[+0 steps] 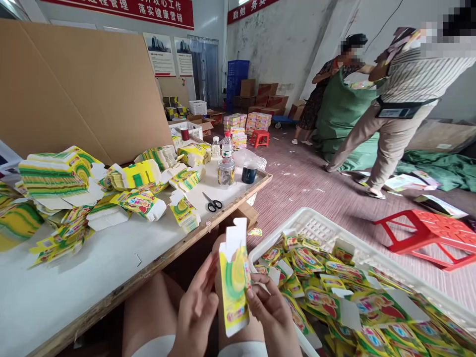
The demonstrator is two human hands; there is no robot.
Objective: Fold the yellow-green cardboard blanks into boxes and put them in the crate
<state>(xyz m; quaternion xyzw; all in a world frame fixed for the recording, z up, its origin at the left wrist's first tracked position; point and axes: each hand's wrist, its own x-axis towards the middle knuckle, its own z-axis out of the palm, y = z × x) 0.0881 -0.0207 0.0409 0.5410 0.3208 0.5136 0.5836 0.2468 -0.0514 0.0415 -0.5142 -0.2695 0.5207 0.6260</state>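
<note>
Both my hands hold one small yellow-and-green printed carton [234, 282] upright over my lap, its white flaps pointing up. My left hand [197, 310] grips its left edge, fingers closed along the side. My right hand [273, 315] pinches its right edge. Just to the right stands a white plastic crate [316, 223] filled with several folded cartons of the same print. On the white table [92, 277] to my left lie stacks of flat carton blanks [55, 173].
Black scissors [212, 203], a water bottle [226, 166] and a dark cup [249, 173] sit at the table's far end. A large cardboard sheet [82, 89] leans behind. A red stool [427, 233] lies tipped on the floor. Two people handle a green sack [340, 114] at right.
</note>
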